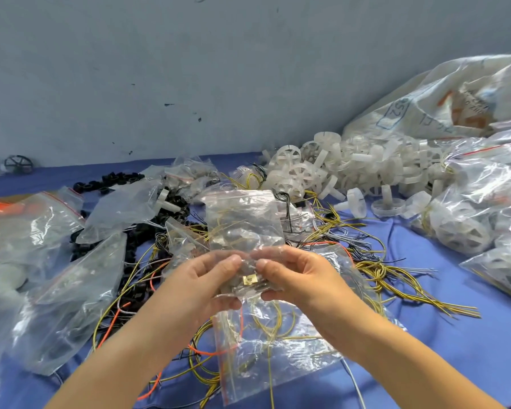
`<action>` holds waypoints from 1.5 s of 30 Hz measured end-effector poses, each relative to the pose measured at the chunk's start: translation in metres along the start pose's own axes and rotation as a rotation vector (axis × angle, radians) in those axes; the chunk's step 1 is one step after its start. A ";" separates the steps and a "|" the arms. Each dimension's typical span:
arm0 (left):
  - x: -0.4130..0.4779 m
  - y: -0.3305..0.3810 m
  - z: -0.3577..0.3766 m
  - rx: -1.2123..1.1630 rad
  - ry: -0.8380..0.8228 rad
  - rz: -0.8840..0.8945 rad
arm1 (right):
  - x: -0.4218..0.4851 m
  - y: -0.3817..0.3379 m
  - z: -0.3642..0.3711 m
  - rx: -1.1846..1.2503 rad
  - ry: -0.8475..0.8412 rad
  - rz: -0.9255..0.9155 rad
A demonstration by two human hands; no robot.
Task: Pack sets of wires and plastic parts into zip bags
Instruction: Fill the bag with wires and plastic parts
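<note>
Above the blue table [460, 358]: a zip bag [244, 214] held upright in both hands.
Left hand [201, 280] and right hand [297, 276] each pinch the bag's lower end, fingers curled; yellow wires [229, 228] show inside it.

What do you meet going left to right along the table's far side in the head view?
Dark wheel, black plastic rings, small filled zip bags, pile of white plastic wheels, large printed sack.

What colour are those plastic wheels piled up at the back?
The plastic wheels are milky white, clearest in the head view.
</note>
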State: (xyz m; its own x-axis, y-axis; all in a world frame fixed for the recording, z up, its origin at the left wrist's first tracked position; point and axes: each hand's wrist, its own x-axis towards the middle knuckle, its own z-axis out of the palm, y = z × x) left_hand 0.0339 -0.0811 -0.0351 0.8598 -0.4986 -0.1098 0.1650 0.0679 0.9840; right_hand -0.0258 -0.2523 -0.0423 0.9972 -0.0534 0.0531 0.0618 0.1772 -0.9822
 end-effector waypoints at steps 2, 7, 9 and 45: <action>-0.001 -0.001 0.000 0.001 -0.030 -0.018 | -0.001 0.001 0.000 0.053 -0.016 0.024; -0.002 -0.002 -0.001 -0.017 -0.086 0.023 | 0.000 -0.002 0.000 0.111 -0.067 0.057; -0.003 0.000 -0.001 -0.042 -0.091 0.030 | 0.002 -0.003 -0.002 0.132 -0.075 0.073; -0.014 0.001 -0.011 0.539 -0.162 0.432 | -0.001 -0.009 -0.001 0.383 -0.027 0.201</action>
State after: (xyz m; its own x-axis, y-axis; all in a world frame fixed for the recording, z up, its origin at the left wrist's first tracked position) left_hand 0.0271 -0.0640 -0.0343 0.7045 -0.6489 0.2874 -0.4729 -0.1274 0.8718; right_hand -0.0275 -0.2553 -0.0341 0.9915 0.0438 -0.1226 -0.1270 0.5336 -0.8361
